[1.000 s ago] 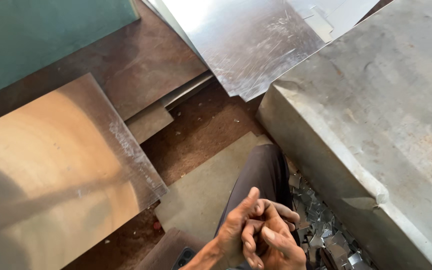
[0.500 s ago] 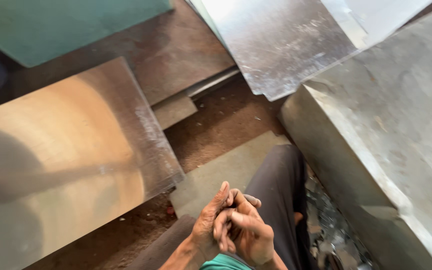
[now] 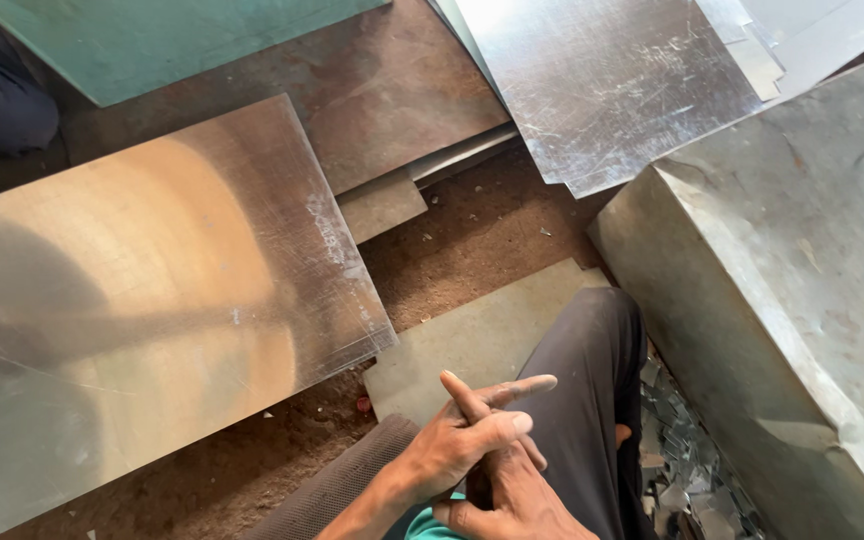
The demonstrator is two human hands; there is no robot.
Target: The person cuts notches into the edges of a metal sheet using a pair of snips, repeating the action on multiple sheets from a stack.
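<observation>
The person sits with one knee (image 3: 592, 400) raised, clad in dark trousers, and both hands meet just in front of that knee, low in the view. The left hand (image 3: 462, 445) lies on top, its forefinger and another finger stretched out and slightly spread toward the knee, the thumb pressed along the side. The right hand (image 3: 512, 505) sits beneath it, touching it, fingers curled loosely inward; whether anything small is pinched between the two hands cannot be told, and no tool or piece shows in either. A scrap of teal cloth (image 3: 432, 520) peeks out just under the hands.

Left of the knee lies a flat grey sheet (image 3: 472, 335) on the brown dirt floor (image 3: 472, 225). Farther left of the knee spreads a large shiny metal sheet (image 3: 142, 300) with a warm, blurred reflection. Beyond the knee, at the top of the view, a bright scratched metal sheet (image 3: 612, 80) overlaps a dull brown sheet (image 3: 382, 90), with a green board (image 3: 152, 40) next to that. Right of the knee rises a big folded grey metal box (image 3: 792, 280) with a sharp bent edge. Between the knee and that box lies a heap of small metal offcuts (image 3: 682, 470).
</observation>
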